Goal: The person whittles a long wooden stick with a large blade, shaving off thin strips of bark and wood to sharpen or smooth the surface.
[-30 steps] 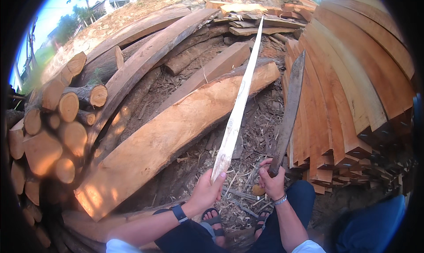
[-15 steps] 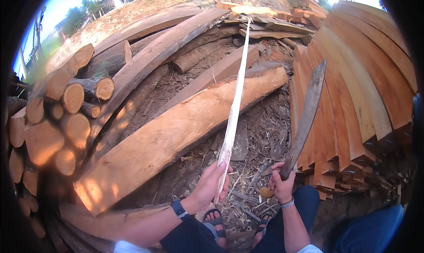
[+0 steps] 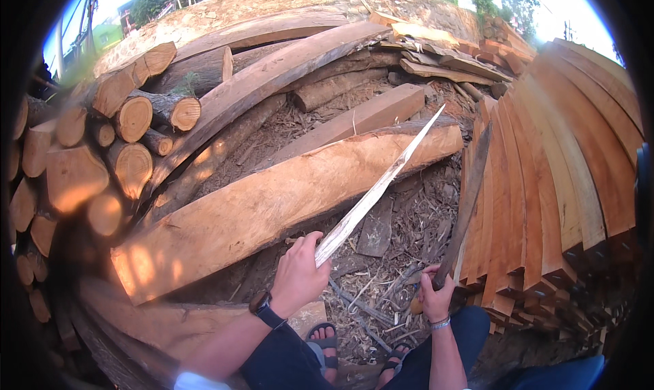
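A: Nearest first. Feet in sandals (image 3: 325, 340) at the lower edge, on ground littered with chips (image 3: 381, 288).

B: Hands?

A: Left hand (image 3: 298, 275), watch on the wrist, is clenched round the lower end of a pale strip (image 3: 371, 198). Right hand (image 3: 434, 296) is gripped on the handle of a long blade (image 3: 464, 209), point up.

B: Change since a second ago?

A: The strip stood nearly vertical then. Now it leans to the right, tip over the far end of the big slab (image 3: 272, 199). The blade tilted earlier and now stands steeper again, beside the plank stack (image 3: 565, 185). Strip and blade are apart.

B: Meaning?

A: My read: the strip is being turned to offer another face to the blade. No contact between them now.

B: Farther out?

A: Slab lies diagonally behind the strip. Round logs (image 3: 129, 145) are stacked at left, cut ends facing us. Rough beams (image 3: 286, 70) beyond, then a dirt bank and trees.

B: What can't you make out?

A: Blade edge is dark, can't tell which side is sharp. Its handle is hidden inside the fist. Lower left is in shadow. Fisheye bends the planks at the rim.
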{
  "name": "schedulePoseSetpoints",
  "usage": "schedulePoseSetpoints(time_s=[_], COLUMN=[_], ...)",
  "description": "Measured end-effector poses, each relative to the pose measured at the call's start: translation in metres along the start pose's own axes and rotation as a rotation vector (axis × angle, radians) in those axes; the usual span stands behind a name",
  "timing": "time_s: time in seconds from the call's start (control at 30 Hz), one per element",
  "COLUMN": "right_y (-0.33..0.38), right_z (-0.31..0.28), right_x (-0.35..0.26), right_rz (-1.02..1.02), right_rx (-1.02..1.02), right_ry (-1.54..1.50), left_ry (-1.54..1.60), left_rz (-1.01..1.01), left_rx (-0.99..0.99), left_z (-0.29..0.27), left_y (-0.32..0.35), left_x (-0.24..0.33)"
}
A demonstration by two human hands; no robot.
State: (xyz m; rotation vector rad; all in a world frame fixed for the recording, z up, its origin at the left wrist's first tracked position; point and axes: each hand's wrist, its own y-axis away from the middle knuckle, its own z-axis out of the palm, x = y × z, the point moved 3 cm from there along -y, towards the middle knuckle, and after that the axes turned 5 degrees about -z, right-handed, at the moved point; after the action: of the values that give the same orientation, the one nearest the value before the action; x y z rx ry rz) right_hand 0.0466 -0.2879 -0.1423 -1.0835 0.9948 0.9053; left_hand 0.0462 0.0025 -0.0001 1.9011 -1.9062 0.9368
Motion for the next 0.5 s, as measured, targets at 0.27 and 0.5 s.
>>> schedulePoseSetpoints(time_s=[0.27,0.5], right_y=[-0.005,-0.005], right_z=[-0.011,-0.019], right_x=[0.002,-0.011], right_rz=[-0.280,-0.396], right_rx=[0.149,0.251], right_ry=[0.333,0.643], left_ry=[-0.040,0.385], left_rz=[-0.019,-0.175], left_rx=[-0.093,-0.415], left_z=[0.010,0.015], left_y=[0.000,0.016], left_x=[-0.014,0.013])
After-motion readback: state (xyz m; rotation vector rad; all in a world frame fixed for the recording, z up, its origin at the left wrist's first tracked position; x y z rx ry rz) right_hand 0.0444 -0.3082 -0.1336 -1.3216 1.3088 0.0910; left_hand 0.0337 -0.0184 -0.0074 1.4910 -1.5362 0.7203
